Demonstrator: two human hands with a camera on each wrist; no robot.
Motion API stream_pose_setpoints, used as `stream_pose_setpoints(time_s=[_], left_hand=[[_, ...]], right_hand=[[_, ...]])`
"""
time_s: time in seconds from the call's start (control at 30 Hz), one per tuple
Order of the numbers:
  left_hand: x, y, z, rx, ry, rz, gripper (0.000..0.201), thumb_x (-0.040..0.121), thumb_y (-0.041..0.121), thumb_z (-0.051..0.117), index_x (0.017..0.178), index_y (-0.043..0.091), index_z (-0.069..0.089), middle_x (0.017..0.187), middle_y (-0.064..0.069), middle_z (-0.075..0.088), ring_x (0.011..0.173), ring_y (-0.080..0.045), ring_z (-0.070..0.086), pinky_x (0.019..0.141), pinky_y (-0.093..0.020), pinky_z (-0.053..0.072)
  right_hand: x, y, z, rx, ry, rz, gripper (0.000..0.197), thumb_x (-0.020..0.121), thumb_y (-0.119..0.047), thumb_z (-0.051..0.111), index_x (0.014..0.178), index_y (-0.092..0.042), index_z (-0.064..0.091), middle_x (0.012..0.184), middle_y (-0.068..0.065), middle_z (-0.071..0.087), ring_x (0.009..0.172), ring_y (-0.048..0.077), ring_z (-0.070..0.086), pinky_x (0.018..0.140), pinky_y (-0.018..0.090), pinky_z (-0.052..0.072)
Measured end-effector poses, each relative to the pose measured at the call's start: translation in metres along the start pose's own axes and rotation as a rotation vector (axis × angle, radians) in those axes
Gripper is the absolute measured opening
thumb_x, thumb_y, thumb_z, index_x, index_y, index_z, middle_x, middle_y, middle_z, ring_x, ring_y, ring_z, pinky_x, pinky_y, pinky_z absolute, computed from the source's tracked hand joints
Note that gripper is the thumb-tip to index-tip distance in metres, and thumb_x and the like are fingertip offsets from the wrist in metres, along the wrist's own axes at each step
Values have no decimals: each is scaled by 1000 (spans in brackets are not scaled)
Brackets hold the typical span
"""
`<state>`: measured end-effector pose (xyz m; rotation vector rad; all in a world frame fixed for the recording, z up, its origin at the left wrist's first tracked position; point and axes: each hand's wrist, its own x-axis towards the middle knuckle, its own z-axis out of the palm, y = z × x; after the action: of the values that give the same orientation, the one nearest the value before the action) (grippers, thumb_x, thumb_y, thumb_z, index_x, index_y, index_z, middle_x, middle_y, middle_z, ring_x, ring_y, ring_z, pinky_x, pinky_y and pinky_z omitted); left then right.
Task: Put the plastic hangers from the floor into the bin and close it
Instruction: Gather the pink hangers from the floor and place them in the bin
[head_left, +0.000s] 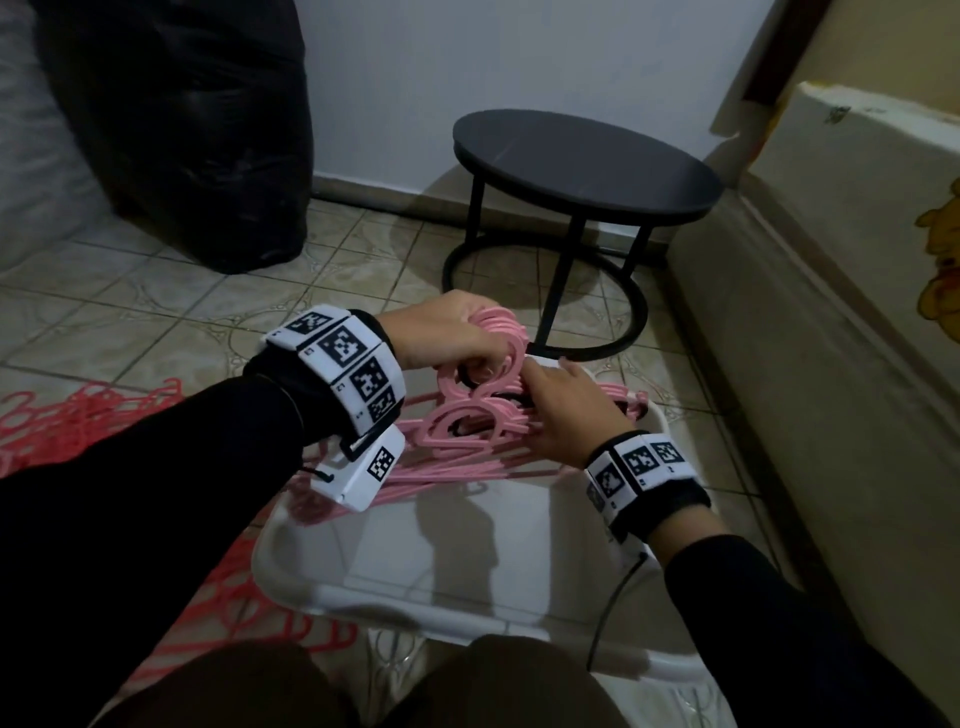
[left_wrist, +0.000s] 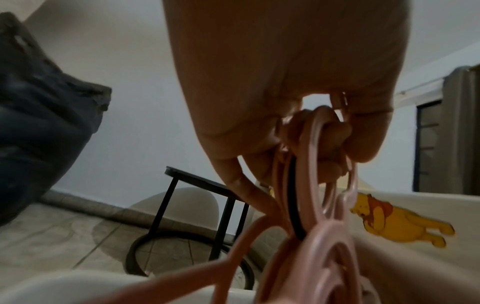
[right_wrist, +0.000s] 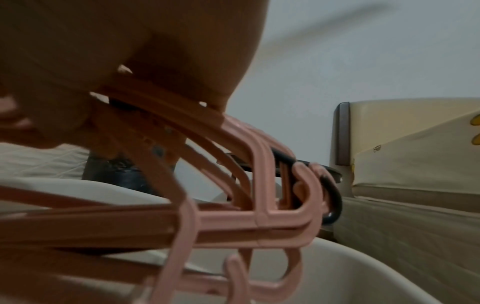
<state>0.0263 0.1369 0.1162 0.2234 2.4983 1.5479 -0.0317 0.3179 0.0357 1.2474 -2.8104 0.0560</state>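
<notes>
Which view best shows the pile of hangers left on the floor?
The head view. The red hangers on the floor lie left of the white bin, partly hidden by the left arm. Both wrist views show only the pink bundle held by the left hand and right hand, no floor pile.

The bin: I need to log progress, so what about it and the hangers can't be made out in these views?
- Bin lid: none identifiable in any view.
- Count of the pink hangers: head view, stacked and covered by the left hand and right hand.
- Red hangers on the floor: head view, partly hidden by the left sleeve and cut by the left edge.
- Right hand's fingers: right wrist view, blurred and hidden behind hangers.
</notes>
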Motion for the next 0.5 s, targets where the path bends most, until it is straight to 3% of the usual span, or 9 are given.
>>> stream_pose_setpoints(time_s=[0.03, 0.1, 0.17, 0.27, 0.4, 0.5], left_hand=[[1, 1, 0, 51, -10, 9, 12, 77, 4, 63, 77, 15, 60, 65, 4, 59, 57, -10, 53, 54, -25, 43], [2, 2, 2, 185, -28, 25, 13, 78, 7, 66, 79, 20, 63, 68, 5, 64, 58, -9, 58, 57, -27, 49], [4, 3, 3, 297, -4, 31, 16, 75, 12, 70, 85, 22, 65, 76, 4, 68, 65, -11, 63, 64, -29, 54], [7, 3, 0, 444, 77, 45, 31, 69, 19, 77, 98, 19, 65, 87, 4, 69, 78, -12, 65, 74, -32, 56], [4, 0, -5, 394, 202, 53, 60, 70, 32, 81, 121, 19, 55, 104, 11, 61, 96, -7, 60, 81, -22, 48], [-5, -12, -9, 350, 508, 53, 68, 77, 48, 71, 134, 20, 45, 128, 7, 51, 115, -7, 48, 94, -24, 37]], right_hand=[[-1, 0, 0, 21, -12, -4, 60, 74, -27, 66, 127, -17, 41, 116, 6, 62, 108, 29, 58, 99, 41, 41], [-4, -1, -3, 77, -34, -11, 56, 77, -20, 63, 130, -18, 43, 118, 8, 63, 105, 29, 60, 86, 35, 48], [-7, -2, -2, 79, -63, -28, 58, 79, -19, 61, 133, -18, 42, 119, 9, 63, 105, 28, 60, 85, 32, 47], [-12, -1, 1, 68, -141, 12, 51, 84, -17, 54, 132, -10, 40, 116, 15, 63, 105, 33, 60, 86, 36, 47], [-21, 5, 4, 195, -118, 126, 35, 86, -8, 50, 120, -2, 42, 110, 21, 62, 101, 36, 58, 74, 31, 39], [-30, 13, 4, 324, -6, 248, 33, 88, -7, 52, 118, 2, 42, 108, 23, 62, 100, 37, 58, 66, 24, 25]])
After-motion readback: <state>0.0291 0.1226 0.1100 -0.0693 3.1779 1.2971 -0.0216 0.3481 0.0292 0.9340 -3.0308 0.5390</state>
